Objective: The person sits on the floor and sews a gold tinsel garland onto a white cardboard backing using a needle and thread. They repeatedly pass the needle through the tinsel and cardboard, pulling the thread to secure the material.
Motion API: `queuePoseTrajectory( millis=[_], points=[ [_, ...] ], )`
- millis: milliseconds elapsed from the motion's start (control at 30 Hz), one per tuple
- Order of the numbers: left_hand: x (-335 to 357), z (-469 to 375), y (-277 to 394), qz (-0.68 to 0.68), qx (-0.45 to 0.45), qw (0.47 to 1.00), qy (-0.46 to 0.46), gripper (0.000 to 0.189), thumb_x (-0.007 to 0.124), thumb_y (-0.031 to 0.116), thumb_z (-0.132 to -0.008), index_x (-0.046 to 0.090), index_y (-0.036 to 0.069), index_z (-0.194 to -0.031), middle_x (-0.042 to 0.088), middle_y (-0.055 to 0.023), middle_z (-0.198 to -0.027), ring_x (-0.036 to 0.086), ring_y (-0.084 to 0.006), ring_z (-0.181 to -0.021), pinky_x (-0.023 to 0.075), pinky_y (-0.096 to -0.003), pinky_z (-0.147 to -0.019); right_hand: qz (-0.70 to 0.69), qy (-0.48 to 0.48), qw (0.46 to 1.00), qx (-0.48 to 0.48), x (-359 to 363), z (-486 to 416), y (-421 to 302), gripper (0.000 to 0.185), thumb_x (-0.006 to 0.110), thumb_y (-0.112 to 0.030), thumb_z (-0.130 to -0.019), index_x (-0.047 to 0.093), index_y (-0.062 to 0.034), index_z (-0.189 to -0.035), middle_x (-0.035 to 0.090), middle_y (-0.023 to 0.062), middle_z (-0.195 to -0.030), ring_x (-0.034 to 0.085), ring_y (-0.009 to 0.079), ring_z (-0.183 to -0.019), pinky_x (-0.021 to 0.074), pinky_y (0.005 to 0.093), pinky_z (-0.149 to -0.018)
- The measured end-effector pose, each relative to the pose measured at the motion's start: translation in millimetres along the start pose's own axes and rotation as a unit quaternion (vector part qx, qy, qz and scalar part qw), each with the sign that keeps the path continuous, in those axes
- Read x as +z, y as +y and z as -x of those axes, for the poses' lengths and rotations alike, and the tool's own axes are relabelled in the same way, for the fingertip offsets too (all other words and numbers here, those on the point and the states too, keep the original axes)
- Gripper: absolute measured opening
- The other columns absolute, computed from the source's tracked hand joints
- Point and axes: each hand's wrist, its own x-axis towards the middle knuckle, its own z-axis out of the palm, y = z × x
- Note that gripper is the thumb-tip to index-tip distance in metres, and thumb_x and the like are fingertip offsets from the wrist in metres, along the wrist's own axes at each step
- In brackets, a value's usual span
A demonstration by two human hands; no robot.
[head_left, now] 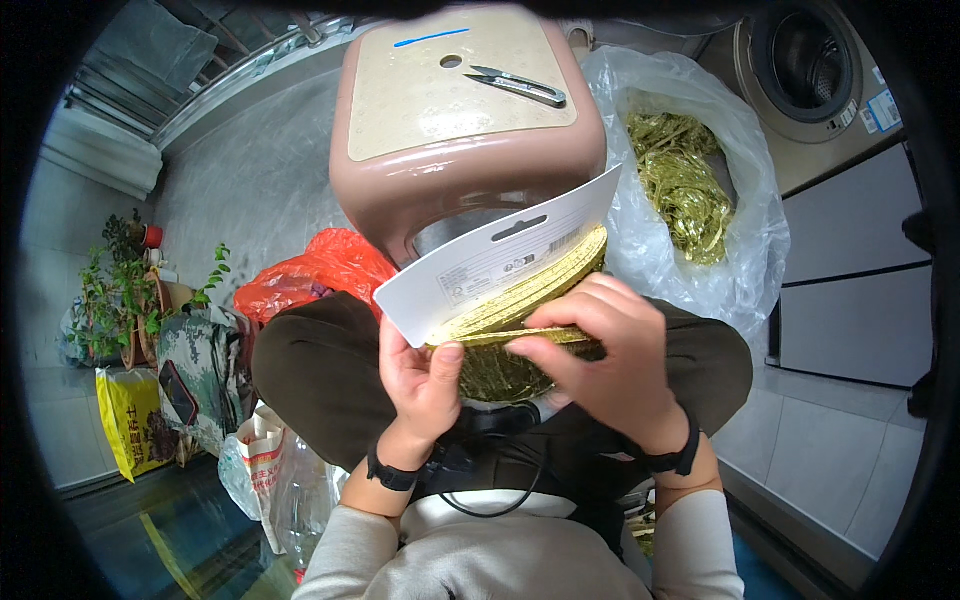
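A white printed card (pixel 480 255) with a hang slot stands tilted above my lap, with gold woven layers (pixel 525 296) lying against its lower face. Below them hangs a darker gold-green woven piece (pixel 499 371). My left hand (pixel 424 375) holds the lower left corner of the card and the gold layers, its thumb on top. My right hand (pixel 600 345) pinches the edge of the front gold layer between thumb and fingers. Thread snips (pixel 525 86) and a thin blue stick (pixel 431 37) lie on the stool in front.
A pink-brown plastic stool (pixel 465 161) stands ahead. To its right a clear plastic bag (pixel 750 217) holds tangled gold ribbon-like material (pixel 682 187), near a washing machine (pixel 802 67). At left are a red plastic bag (pixel 322 266), potted plants (pixel 124 292) and a yellow bag (pixel 131 424).
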Motion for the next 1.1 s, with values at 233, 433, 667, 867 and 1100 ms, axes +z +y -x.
queuePoseTrajectory(
  millis=[233,433,667,867,1100],
  points=[
    [-23.5,-5.1,10.4,-0.011,-0.003,1.000,0.019,0.062,0.068,0.022,-0.090,0.036,-0.005,-0.136,0.054,-0.0131,-0.128,0.055,-0.0189,-0.116,0.0420,-0.0329,-0.100,-0.047,-0.070,0.988,0.129,-45.8,-5.2,9.8,0.015,0.080,-0.007,-0.071,0.069,-0.0019,-0.080,0.063,0.0077,-0.072,0.059,0.0201,-0.067,0.0462,0.0292,-0.062],
    [-28.3,-5.5,13.5,-0.003,-0.015,1.000,0.021,0.064,0.069,0.027,-0.088,0.039,-0.006,-0.134,0.056,-0.0133,-0.126,0.055,-0.0190,-0.115,0.0417,-0.0329,-0.100,-0.147,-0.059,0.970,0.183,-50.5,-3.9,21.5,0.016,0.079,-0.008,-0.073,0.067,-0.0008,-0.081,0.062,0.0049,-0.081,0.057,0.0136,-0.074,0.0445,0.0250,-0.067],
    [-30.5,-4.2,14.8,-0.019,-0.022,0.999,0.015,0.063,0.067,0.032,-0.090,0.039,-0.005,-0.133,0.056,-0.0128,-0.126,0.055,-0.0201,-0.115,0.0419,-0.0342,-0.100,-0.165,-0.033,0.973,0.158,-48.4,-2.0,26.8,0.013,0.075,-0.006,-0.077,0.065,-0.0006,-0.083,0.063,0.0090,-0.107,0.059,0.0134,-0.090,0.0466,0.0246,-0.078],
    [-28.7,-4.8,11.9,-0.006,-0.024,0.999,0.034,0.069,0.073,0.032,-0.085,0.040,-0.005,-0.133,0.057,-0.0121,-0.125,0.056,-0.0179,-0.113,0.0427,-0.0322,-0.099,-0.228,0.005,0.952,0.206,-40.5,-1.3,25.1,0.011,0.073,-0.004,-0.080,0.063,-0.0002,-0.083,0.062,0.0105,-0.111,0.060,0.0131,-0.094,0.0480,0.0251,-0.082],
    [-28.4,-5.2,12.1,-0.041,-0.019,0.999,0.027,0.067,0.068,0.037,-0.089,0.040,-0.005,-0.132,0.057,-0.0120,-0.124,0.056,-0.0192,-0.112,0.0432,-0.0337,-0.098,-0.210,0.010,0.958,0.194,-37.2,-1.1,29.5,0.010,0.073,-0.003,-0.080,0.064,0.0005,-0.084,0.062,0.0096,-0.110,0.060,0.0119,-0.092,0.0488,0.0250,-0.080]
  ],
)
